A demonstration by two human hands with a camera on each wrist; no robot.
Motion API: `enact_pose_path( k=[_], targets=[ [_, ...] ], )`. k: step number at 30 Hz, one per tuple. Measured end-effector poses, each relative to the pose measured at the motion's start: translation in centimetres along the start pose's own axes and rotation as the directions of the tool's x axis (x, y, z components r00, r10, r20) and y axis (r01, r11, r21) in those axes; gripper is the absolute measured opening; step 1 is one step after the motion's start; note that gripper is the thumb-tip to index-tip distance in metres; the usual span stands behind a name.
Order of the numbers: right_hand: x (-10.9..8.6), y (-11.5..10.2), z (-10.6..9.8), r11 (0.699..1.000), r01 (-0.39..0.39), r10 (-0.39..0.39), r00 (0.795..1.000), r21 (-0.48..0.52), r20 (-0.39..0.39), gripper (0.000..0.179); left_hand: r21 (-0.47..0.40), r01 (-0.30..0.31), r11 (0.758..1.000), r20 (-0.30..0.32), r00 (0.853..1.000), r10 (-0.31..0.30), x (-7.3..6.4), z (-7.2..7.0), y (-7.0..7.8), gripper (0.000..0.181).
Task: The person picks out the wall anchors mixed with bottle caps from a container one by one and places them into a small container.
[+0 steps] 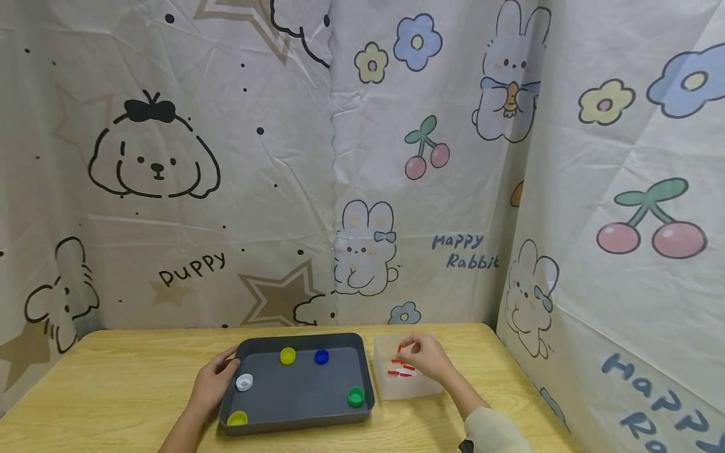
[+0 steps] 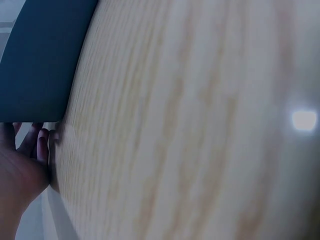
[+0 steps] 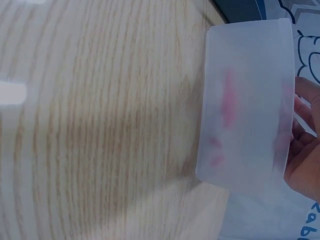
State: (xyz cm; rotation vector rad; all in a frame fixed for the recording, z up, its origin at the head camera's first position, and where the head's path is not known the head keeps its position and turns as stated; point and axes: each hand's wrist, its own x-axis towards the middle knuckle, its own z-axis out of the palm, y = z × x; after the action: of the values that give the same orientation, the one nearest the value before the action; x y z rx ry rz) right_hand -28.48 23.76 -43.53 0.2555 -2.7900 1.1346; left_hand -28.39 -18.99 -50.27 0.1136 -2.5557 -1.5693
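A dark grey tray [image 1: 300,384] lies on the table with round bottle caps inside. My left hand [image 1: 214,380] holds the tray's left side, thumb at the rim and fingers along the outer wall. In the left wrist view, the left hand [image 2: 22,167] has its fingers partly hidden by the tray wall [image 2: 42,60]. My right hand [image 1: 425,357] pinches a small red stick [image 1: 399,348] over a translucent plastic box [image 1: 391,391]. Several red sticks [image 1: 393,372] lie in that box. The right wrist view shows the right hand [image 3: 306,145] at the box's rim, fingertips partly hidden.
In the tray are two yellow caps [image 1: 287,356], a blue cap [image 1: 321,357], a white cap [image 1: 244,382] and a green cap [image 1: 355,396]. The box stands just right of the tray on a wooden table [image 1: 136,377]. Printed cloth [image 1: 255,189] hangs behind and at the right.
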Motion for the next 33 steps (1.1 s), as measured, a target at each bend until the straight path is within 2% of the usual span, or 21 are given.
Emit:
enact_pose_path(
  k=[10,33],
  targets=[
    [-0.28,0.19,0.37,1.0,0.0,-0.001,1.0,-0.018,-0.028,0.024,-0.001,-0.002,1.0,0.009,1.0,0.002,-0.16,0.05,0.22,0.048],
    [0.29,0.66,1.03,0.999,-0.032,0.031,0.999,-0.037,-0.025,0.023,-0.014,0.012,1.0,0.001,1.0,-0.012,-0.09,0.01,0.04,0.048]
  ],
)
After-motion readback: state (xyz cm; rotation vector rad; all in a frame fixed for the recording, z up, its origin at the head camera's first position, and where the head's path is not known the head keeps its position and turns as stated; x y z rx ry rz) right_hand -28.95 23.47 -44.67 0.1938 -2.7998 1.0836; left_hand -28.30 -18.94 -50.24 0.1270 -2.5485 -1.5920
